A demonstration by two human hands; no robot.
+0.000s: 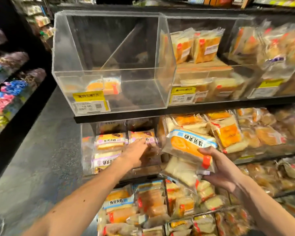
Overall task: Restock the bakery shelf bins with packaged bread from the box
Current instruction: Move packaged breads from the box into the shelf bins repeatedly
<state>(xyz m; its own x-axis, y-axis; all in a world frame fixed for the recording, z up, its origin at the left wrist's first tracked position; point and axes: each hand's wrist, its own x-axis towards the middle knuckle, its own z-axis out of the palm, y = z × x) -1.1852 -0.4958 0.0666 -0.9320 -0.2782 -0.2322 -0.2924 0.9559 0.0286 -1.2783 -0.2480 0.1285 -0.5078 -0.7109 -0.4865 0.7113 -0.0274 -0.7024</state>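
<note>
The shelf (119, 117) is stacked with clear bins on every tier. The biggest one, the top-left bin (134, 48), sits at the shelf's left end and is nearly bare, with just a couple of leftover packs (103, 86) in its front-left corner behind the price tag (89, 103). I'd guess that's the one needing a refill. The neighbouring bin (203, 92) to its right has two packs standing upright at the back and more lying flat at the front.

One tier down, the purple-label bin (88, 150) is stacked pretty full. The left hand (136, 154) is reaching into it with the fingers stretched out fairly straight against the packs. It's blurry, but nothing looks gripped, so it's probably just tidying or pushing them back.

The right hand (223, 169) has its thumb and fingers curled round the bread packs (191, 143), a blue-label one on top of a paler one. It holds them out in front of the middle tier, apparently so they're ready to drop in. The box isn't in view.
</note>
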